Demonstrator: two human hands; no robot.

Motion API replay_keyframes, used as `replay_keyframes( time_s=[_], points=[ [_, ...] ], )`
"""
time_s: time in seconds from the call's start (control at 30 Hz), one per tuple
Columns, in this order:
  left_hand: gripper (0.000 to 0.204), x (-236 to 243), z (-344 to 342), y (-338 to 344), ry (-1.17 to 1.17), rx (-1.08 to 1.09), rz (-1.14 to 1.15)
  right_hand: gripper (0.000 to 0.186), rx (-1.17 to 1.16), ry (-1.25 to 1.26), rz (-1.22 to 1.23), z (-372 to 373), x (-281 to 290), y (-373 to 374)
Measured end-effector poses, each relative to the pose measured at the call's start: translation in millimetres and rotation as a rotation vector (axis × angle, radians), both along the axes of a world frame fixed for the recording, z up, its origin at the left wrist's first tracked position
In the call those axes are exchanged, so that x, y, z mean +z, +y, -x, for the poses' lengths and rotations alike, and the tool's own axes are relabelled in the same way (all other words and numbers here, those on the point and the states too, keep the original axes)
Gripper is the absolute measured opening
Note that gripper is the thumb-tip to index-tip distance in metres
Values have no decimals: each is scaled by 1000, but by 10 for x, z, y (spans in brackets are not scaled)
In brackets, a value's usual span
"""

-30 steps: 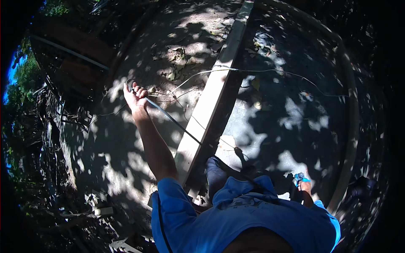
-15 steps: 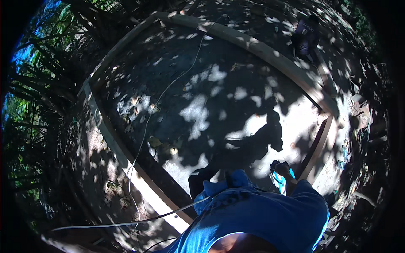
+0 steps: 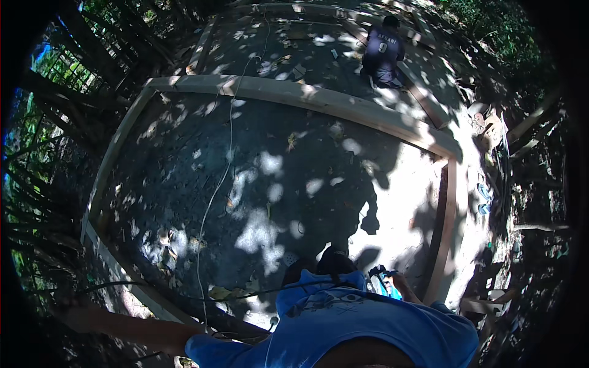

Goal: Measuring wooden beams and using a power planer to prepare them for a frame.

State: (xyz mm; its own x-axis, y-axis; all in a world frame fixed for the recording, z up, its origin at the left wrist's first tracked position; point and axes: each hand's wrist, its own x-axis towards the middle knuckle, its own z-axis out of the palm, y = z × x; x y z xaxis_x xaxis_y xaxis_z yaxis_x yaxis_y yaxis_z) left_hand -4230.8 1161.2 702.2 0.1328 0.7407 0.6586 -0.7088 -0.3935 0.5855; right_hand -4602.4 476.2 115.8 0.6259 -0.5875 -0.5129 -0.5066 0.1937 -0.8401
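My right hand is closed on a blue and black hand tool, which I hold low beside my body on the right. Folds of my blue shirt and the small size hide the tool's exact kind. Far out to the left, my left hand is at the end of my stretched arm, in deep shade, its fingers unclear. Near that hand a dark cable runs across toward my waist. A thin pale cord lies over the ground ahead of me.
Long wooden beams form a frame around me: a far beam, a right beam and a left beam. Beyond it another person crouches near a loose plank. Blue slippers lie outside on the right.
My view has lifted, showing more of the far ground and the crouching person. My left arm now stretches out to the left. The tool stays in my right hand.
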Motion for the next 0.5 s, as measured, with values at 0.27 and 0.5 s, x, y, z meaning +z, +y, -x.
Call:
replay_keyframes(
  time_s=[0.27, 0.5],
  points=[
    [38, -134, -2498, -759, -149, -687, -46, 21, 34, 560, -6, -1717, 704, 61],
    [36, -398, -4113, -1368, -69, -820, -19, 24, 374, 545, 348, -3681, 269, -876]
  ],
)
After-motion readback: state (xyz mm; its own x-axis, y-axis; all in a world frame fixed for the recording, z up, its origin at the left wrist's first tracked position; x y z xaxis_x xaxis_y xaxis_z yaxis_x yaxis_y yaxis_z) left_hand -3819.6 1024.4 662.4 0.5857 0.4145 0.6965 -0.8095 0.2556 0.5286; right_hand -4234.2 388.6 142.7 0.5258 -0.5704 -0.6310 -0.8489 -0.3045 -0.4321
